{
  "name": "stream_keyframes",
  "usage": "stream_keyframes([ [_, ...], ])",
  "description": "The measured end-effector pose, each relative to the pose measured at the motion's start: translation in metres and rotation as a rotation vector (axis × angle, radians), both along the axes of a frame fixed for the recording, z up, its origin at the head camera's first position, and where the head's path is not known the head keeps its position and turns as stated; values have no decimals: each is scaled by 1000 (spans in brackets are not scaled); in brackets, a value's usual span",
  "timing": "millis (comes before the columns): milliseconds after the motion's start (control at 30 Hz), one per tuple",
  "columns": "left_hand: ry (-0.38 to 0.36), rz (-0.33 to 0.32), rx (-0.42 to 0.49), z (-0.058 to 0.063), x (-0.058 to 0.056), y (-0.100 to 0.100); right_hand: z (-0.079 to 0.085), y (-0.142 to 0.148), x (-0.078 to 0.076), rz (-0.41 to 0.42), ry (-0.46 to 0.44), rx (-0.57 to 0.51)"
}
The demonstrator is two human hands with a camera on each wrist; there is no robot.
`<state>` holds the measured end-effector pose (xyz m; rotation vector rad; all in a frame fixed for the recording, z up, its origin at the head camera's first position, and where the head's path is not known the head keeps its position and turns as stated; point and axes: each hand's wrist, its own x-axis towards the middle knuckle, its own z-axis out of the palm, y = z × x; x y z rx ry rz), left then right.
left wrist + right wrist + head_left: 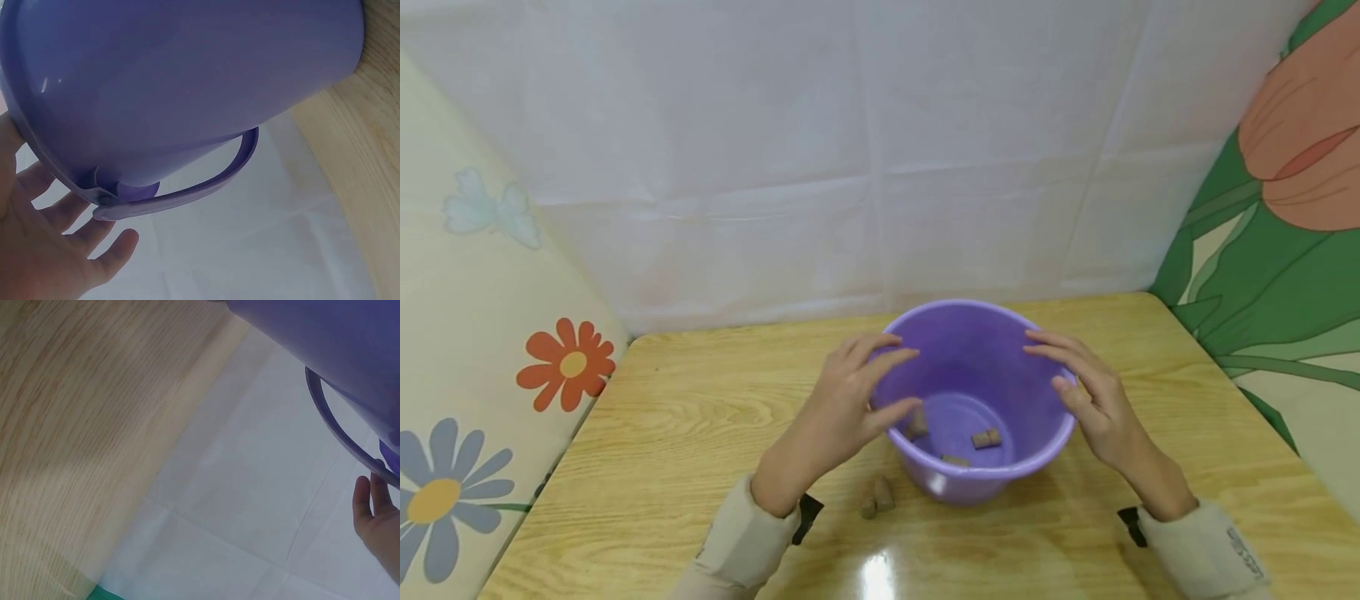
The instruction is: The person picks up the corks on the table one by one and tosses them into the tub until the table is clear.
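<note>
A purple plastic bucket (955, 492) stands upright on the wooden table, its thin handle (187, 194) hanging along the far side. Inside it lie several small brown pieces (987, 438), short and cork-like. At the bucket's left rim is my left hand (846, 396), with fingers spread and the tips reaching over the opening. My right hand (1097, 404) is at the right rim, fingers loosely extended over the edge and thumb apart. In the right wrist view, fingertips (378, 487) show right by the handle. Neither hand curls round the bucket.
Two more small brown pieces (882, 495) lie on the table (700, 433) just left of the bucket's base. A white sheet (737, 167) hangs behind the table. Flower-patterned panels (467, 292) stand on both sides.
</note>
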<state>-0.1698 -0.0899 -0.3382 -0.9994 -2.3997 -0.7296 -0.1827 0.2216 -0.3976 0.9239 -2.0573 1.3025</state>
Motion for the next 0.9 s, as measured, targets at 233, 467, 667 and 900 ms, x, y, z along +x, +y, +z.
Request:
stream_keyframes([
  [233, -7, 30, -8, -2, 1, -3, 0, 0, 0, -2, 4, -1],
  [467, 31, 80, 27, -7, 2, -12, -1, 0, 0, -4, 1, 3],
  [667, 41, 102, 59, -10, 4, -24, 0, 0, 0, -2, -1, 2],
  [900, 56, 127, 54, -15, 8, -38, 0, 1, -1, 3, 1, 2],
])
